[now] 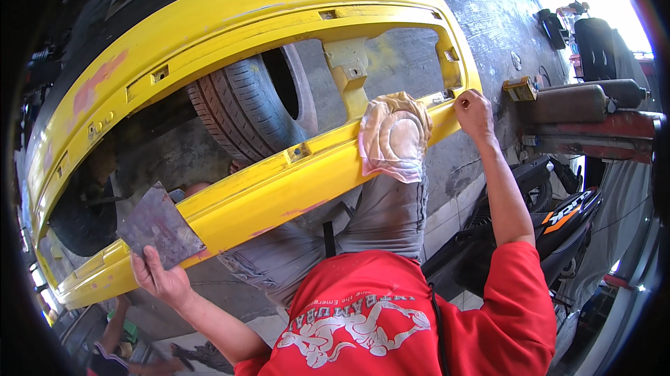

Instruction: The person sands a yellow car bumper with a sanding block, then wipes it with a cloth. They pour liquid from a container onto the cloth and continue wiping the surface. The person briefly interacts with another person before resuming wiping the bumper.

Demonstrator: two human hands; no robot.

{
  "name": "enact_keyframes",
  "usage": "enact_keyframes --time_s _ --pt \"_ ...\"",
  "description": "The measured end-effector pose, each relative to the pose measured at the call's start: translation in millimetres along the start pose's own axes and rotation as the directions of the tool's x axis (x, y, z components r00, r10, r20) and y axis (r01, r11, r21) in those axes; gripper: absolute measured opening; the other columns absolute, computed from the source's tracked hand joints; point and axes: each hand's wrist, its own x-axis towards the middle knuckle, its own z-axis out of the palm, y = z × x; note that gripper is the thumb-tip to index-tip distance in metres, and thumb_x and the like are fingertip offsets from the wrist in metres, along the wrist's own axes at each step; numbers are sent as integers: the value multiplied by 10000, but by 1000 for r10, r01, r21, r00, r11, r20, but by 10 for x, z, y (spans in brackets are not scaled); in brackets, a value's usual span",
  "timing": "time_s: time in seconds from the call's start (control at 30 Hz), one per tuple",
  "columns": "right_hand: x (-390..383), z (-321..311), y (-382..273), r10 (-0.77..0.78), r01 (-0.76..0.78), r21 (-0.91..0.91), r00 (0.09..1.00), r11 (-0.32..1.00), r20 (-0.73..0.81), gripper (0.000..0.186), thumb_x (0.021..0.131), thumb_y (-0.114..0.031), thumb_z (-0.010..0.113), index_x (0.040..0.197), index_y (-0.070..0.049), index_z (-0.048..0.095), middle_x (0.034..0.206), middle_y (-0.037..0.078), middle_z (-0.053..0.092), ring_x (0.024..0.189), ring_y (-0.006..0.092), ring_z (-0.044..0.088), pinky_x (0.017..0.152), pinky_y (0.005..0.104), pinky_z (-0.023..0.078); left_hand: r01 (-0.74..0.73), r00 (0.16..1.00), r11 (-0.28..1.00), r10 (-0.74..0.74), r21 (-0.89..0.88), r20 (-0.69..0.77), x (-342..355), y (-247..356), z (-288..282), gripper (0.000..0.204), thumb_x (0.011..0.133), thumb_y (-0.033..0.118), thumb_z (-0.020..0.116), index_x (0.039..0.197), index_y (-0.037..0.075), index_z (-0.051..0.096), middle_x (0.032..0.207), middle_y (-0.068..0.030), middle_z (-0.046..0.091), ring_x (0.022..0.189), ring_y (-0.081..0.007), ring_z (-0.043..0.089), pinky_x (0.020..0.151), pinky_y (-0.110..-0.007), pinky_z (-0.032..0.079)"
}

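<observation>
Centrally, yellow bumper [258, 201]: scuffed, its near side crossing above grey trousers [385, 215].
Right hand [476, 116]: at the bumper's right end, fingers curled; anything pinched, cannot tell.
Left hand [162, 279]: at dark flat sheet's [159, 226] lower edge, fingers part-spread; firm grip, cannot tell.
Cloth pad [396, 137]: stained, draped over the near side.
Tyre [241, 100]: showing through the bumper's opening.

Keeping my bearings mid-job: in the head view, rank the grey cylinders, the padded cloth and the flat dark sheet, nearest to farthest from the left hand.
From the left hand:
1. Flat dark sheet: at its fingers, over the left part of the yellow bumper.
2. Padded cloth: on the bumper, right of centre.
3. Grey cylinders: far right, beyond the right hand.
</observation>
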Motion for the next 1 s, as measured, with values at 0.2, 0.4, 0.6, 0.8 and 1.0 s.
enact_keyframes --time_s 0.2,0.4,0.6,0.8,1.0 --pt "210 -142 450 327 -324 162 945 932 9 300 898 -322 825 946 -28 787 815 84 765 760 179 726 755 337 566 19 1000 1000 -19 -15 19 2 -24 -90 276 1072 15 606 1337 35 685 1421 -140 668 1264 -244 630 1155 -475 495" --pt "175 -89 835 487 -486 168 873 858 37 451 985 -454 742 1179 -51 802 1138 140 789 1087 222 739 944 361 555 -46 998 999 47 -24 36 -16 -114 -198 354 1060 -32 604 1387 90 659 1462 -152 643 1296 -264 625 1177 -499 490" --pt "202 268 730 613 -660 410 746 629 260 968 973 -635 691 1670 -59 346 1768 243 196 1632 356 233 1277 457 301 -18 999 1000 19 -11 29 -18 -104 -216 371 1052 -34 621 1395 103 660 1472 -155 636 1292 -275 627 1164 -509 504" --pt "115 397 806 608 -673 541 722 505 330 1105 933 -545 794 1721 -93 165 1813 113 -104 1659 295 104 1305 498 202 -54 998 998 54 10 23 -36 -109 -198 367 1054 -28 625 1392 109 663 1463 -147 642 1285 -275 631 1159 -506 506" --pt "48 338 983 469 -618 729 758 294 453 995 980 -327 797 1722 -103 174 1816 101 -108 1667 249 52 1304 469 192 -114 993 992 112 54 36 -44 -149 -206 360 1055 -29 621 1386 106 668 1455 -150 645 1280 -271 633 1151 -503 512"
